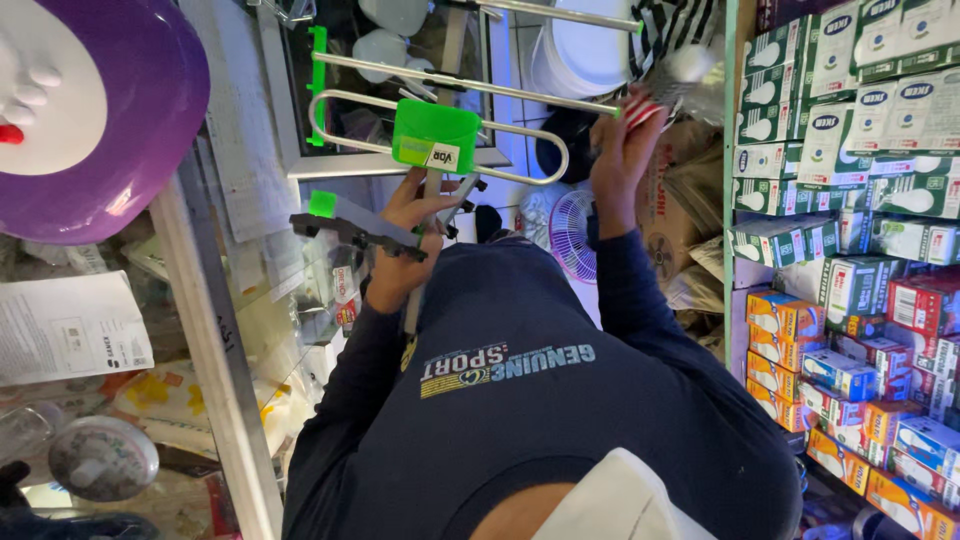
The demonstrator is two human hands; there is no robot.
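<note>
Left hand [408, 228] clenched round the grey metal boom of a silver rod antenna with green plastic box [436, 135], held up in front of the chest. Right hand [622, 135] gripping a red-and-white striped tool [655, 100] by the antenna's rod end, beside shelves of green-and-white bulb cartons [850, 90].

**Shelves and glass worktop**

At the right, wooden shelves [729, 215] are packed with boxed goods. The upper levels are filled with green-and-white light-bulb boxes [815, 150], stacked in rows and touching one another. Lower down, orange, blue and red boxes [830, 375] are crowded together in a slanting pile.

At the left, a glass worktop [215, 340] with a pale metal edge is seen. A printed paper sheet [70, 325] is laid flat on the glass, and a round grey disc [103, 458] is set near its lower end. Packaged goods are shown dimly beneath the glass.
</note>
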